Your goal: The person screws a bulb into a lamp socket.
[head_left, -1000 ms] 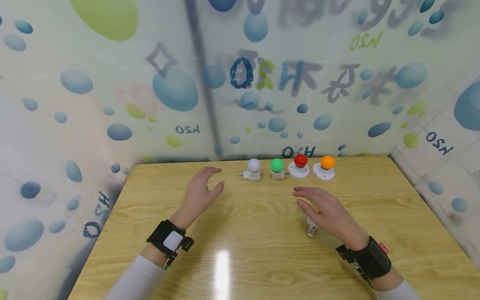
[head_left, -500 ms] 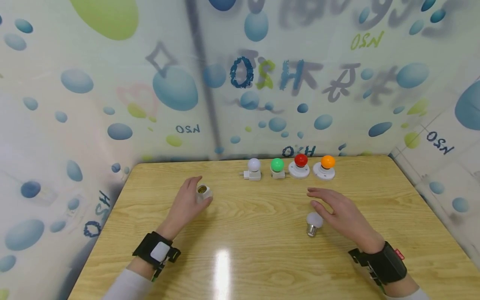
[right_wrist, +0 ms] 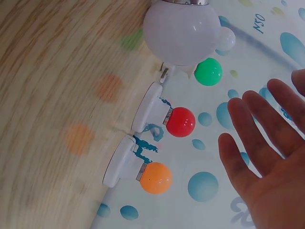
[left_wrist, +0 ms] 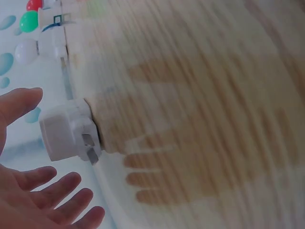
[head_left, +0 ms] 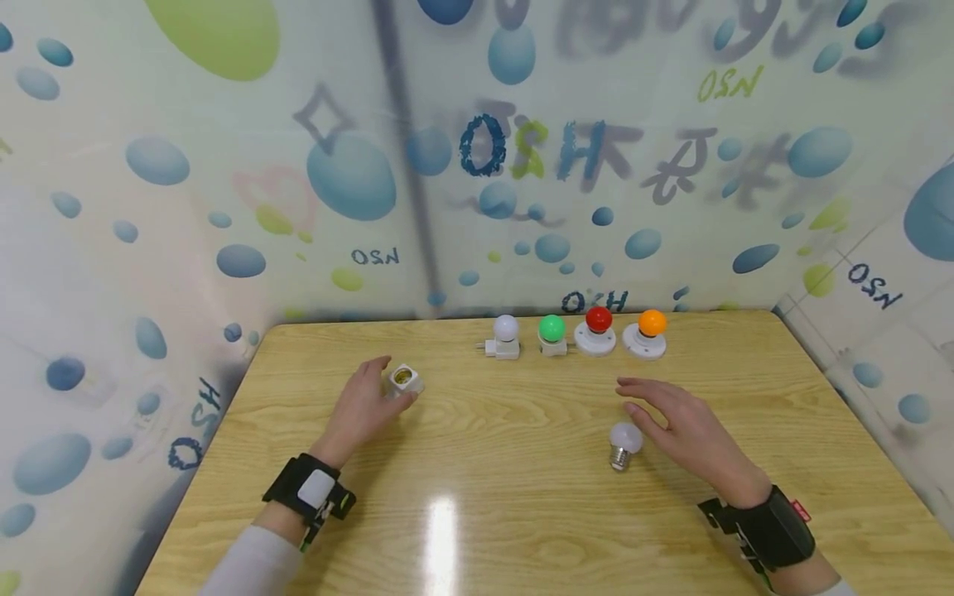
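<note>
My left hand [head_left: 365, 406] is open around a white plug-in lamp socket [head_left: 405, 381], whose brass-lined opening faces up. In the left wrist view the socket [left_wrist: 69, 131] stands on the tabletop between thumb [left_wrist: 21, 105] and fingers [left_wrist: 62, 191], with a gap showing on both sides. A loose white bulb [head_left: 625, 439] with a metal screw base lies on the wood at the right. Beside it my right hand [head_left: 693, 434] hovers with relaxed fingers, holding nothing. The bulb's round globe [right_wrist: 183, 33] looms large in the right wrist view, apart from the fingers.
Along the table's back edge stand a white bulb [head_left: 506, 329] and a green bulb [head_left: 551, 328] in plug-in sockets. Next to them are a red bulb [head_left: 599, 319] and an orange bulb [head_left: 652, 323] on round white bases. A patterned curtain wall [head_left: 298, 240] rises behind.
My left hand has drawn back to the left, uncovering the white socket. The right hand has shifted slightly right, and the loose bulb shows fully.
</note>
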Available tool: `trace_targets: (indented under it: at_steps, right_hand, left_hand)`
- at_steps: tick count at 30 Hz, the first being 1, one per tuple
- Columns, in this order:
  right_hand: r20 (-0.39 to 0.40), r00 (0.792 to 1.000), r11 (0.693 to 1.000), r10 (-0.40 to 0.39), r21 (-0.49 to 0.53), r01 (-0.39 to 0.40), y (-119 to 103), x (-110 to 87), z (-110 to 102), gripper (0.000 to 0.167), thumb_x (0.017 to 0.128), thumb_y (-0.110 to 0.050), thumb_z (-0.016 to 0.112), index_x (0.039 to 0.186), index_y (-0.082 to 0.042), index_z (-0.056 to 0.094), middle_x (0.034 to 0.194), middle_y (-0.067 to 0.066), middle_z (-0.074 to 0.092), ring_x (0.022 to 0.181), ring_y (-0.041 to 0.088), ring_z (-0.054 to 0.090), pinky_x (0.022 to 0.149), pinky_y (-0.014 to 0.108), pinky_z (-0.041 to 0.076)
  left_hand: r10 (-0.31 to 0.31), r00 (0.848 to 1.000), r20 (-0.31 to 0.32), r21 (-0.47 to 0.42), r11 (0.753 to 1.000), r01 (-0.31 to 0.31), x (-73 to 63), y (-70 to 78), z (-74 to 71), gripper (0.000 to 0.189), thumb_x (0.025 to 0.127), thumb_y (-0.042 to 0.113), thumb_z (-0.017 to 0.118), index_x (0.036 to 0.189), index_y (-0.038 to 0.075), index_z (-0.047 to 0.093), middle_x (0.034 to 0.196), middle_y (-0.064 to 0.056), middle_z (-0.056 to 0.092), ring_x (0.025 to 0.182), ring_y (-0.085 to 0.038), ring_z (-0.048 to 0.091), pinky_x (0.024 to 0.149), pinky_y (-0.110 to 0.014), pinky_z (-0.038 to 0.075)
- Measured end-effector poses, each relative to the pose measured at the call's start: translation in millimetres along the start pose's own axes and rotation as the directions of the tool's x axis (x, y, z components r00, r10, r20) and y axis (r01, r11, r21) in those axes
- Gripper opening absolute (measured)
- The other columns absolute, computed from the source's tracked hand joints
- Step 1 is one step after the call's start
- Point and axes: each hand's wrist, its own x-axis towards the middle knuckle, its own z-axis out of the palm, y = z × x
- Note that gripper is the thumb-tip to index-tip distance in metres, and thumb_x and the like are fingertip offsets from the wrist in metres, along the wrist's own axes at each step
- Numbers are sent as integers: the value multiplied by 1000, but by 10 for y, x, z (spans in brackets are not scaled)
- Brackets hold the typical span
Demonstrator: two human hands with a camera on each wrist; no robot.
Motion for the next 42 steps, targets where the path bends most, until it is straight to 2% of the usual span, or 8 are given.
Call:
trace_targets:
  at_steps: [5, 9, 19, 23, 28, 32, 36, 42]
  right_hand:
    - [14, 1000, 1000, 0, 4, 0, 12, -7, 2, 29, 99, -13, 70, 128, -9, 69, 133, 9, 68, 119, 34, 65, 92, 56, 55]
    - [26, 1000, 1000, 4, 9, -5, 22, -7, 7, 29, 100, -14, 69, 129, -11, 69, 134, 8, 68, 119, 33, 65, 93, 56, 55]
    - [46, 999, 1000, 12, 18, -13, 64, -26, 11, 30, 100, -13, 69, 130, -10, 69, 135, 9, 67, 120, 34, 64, 93, 56, 55]
    - [101, 994, 999, 33, 34, -36, 74, -38, 12, 32, 103, -18, 66, 134, -8, 66, 135, 10, 67, 122, 34, 64, 96, 56, 54]
    - [208, 973, 993, 99, 45, -111, 78, -57, 15, 40, 106, -32, 60, 138, -7, 63, 137, 12, 65, 125, 35, 61, 100, 57, 51]
    - [250, 962, 993, 107, 25, -117, 99, -74, 35, 41, 106, -33, 61, 137, -7, 64, 138, 13, 63, 124, 35, 61, 99, 56, 52]
    - [298, 946, 992, 127, -17, -128, 113, -81, 62, 45, 105, -37, 61, 139, -7, 63, 133, 13, 60, 111, 29, 63, 91, 51, 56]
    - [378, 902, 978, 207, -52, -203, 116, -75, 68, 52, 104, -45, 60, 142, -9, 61, 124, 9, 57, 90, 14, 56, 77, 36, 54]
  left_hand:
    - [-1, 1000, 27, 35, 999, 0, 51, -25, 32, 77, 90, 36, 78, 142, -12, 48, 129, -31, 59, 109, -41, 61, 90, -54, 53]
    - [6, 1000, 26, 57, 998, -7, 82, -35, 50, 70, 89, 34, 81, 134, -12, 53, 117, -26, 62, 99, -36, 62, 83, -50, 54]
    - [4, 1000, 14, 127, 992, -6, 102, -38, 53, 61, 89, 31, 83, 125, -12, 59, 118, -28, 60, 100, -39, 61, 84, -53, 52]
    - [4, 1000, 12, 152, 988, -6, 108, -32, 65, 59, 88, 29, 83, 125, -12, 60, 117, -28, 60, 99, -40, 62, 85, -53, 53]
    - [4, 1000, -15, 126, 992, -2, 94, -3, 65, 56, 88, 28, 83, 124, -9, 61, 115, -24, 63, 95, -34, 63, 80, -50, 54]
    - [6, 999, -32, 76, 997, -3, 70, 67, 49, 53, 90, 28, 81, 125, -6, 61, 111, -20, 68, 89, -31, 65, 75, -47, 53]
    - [37, 999, -39, 49, 998, -35, 23, 154, 76, 51, 90, 28, 81, 126, -2, 61, 113, -21, 71, 89, -31, 68, 73, -45, 55]
    - [106, 993, -59, 33, 994, -104, -29, 272, 200, 49, 86, 24, 85, 124, 1, 65, 109, -18, 73, 89, -29, 69, 72, -43, 57]
